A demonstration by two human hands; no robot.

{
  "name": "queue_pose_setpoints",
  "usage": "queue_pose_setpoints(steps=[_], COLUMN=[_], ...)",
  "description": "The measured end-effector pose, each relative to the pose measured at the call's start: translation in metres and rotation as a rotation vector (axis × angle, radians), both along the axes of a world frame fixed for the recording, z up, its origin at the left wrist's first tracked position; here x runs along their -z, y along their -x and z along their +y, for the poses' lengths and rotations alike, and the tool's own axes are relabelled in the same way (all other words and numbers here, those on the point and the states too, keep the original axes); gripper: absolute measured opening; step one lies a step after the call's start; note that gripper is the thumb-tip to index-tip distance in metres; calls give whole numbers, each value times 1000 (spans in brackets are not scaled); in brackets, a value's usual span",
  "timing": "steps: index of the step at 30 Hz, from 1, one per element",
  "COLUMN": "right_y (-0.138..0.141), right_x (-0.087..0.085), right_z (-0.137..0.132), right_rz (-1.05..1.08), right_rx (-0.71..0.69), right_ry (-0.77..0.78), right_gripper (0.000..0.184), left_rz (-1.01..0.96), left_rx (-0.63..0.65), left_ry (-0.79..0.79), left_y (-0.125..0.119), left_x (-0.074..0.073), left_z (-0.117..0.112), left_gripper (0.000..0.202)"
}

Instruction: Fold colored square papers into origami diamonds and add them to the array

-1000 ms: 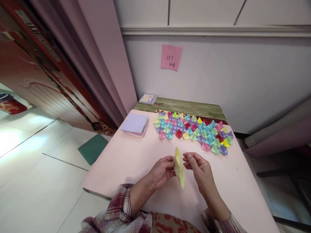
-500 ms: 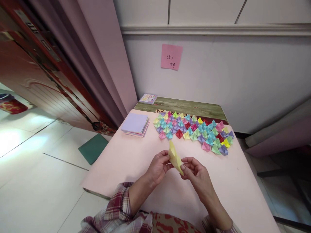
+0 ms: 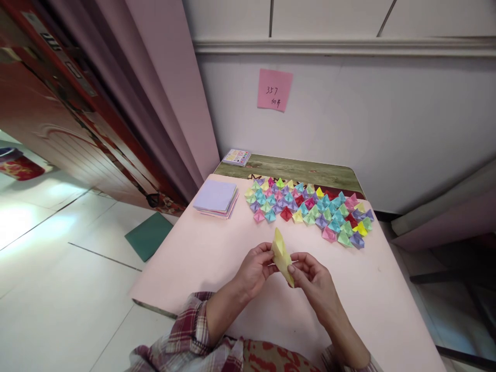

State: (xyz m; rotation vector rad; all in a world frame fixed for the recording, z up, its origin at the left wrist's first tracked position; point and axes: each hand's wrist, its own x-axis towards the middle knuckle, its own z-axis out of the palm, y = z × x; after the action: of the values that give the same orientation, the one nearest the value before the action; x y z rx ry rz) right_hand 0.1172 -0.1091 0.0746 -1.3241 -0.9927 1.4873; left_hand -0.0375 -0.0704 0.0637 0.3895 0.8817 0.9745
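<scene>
A pale yellow folded paper boat (image 3: 282,258) is held above the table between my two hands, tilted with one pointed end up. My left hand (image 3: 254,267) pinches its left side between thumb and fingers. At the lower right end, my right hand (image 3: 313,279) grips it, thumb in front and fingers partly hidden behind. Beyond my hands, several small folded paper boats (image 3: 310,204) in many colours stand in close rows. To the left lies a stack of square paper sheets (image 3: 216,197), lilac on top.
The table has a pale pink cover (image 3: 186,258) and a green wood-patterned strip (image 3: 302,169) at its far edge. A small packet (image 3: 236,157) lies in the far left corner. A pink note (image 3: 275,90) hangs on the wall. A green sheet (image 3: 149,236) is on the floor.
The yellow paper boat has shifted slightly down and to the right and turned a little in my fingers. Both hands keep hold of it.
</scene>
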Motion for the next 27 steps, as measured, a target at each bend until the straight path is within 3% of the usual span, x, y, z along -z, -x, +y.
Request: queue_pose_setpoints(steps=[8, 15, 19, 27], right_y=[2, 0, 2, 5], right_x=[-6, 7, 6, 9], right_z=[-1, 1, 1, -3], right_rz=[-26, -225, -307, -906], right_rx=[-10, -6, -11, 136], right_ry=[-6, -67, -98, -479], right_gripper=[43, 33, 27, 14], left_rz=[-56, 146, 155, -16], left_rx=[20, 2, 29, 40], left_ry=[39, -152, -157, -2], left_y=[2, -5, -10, -13], left_x=[3, 0, 0, -4], left_z=[0, -4, -8, -10], left_gripper=[14, 17, 21, 28])
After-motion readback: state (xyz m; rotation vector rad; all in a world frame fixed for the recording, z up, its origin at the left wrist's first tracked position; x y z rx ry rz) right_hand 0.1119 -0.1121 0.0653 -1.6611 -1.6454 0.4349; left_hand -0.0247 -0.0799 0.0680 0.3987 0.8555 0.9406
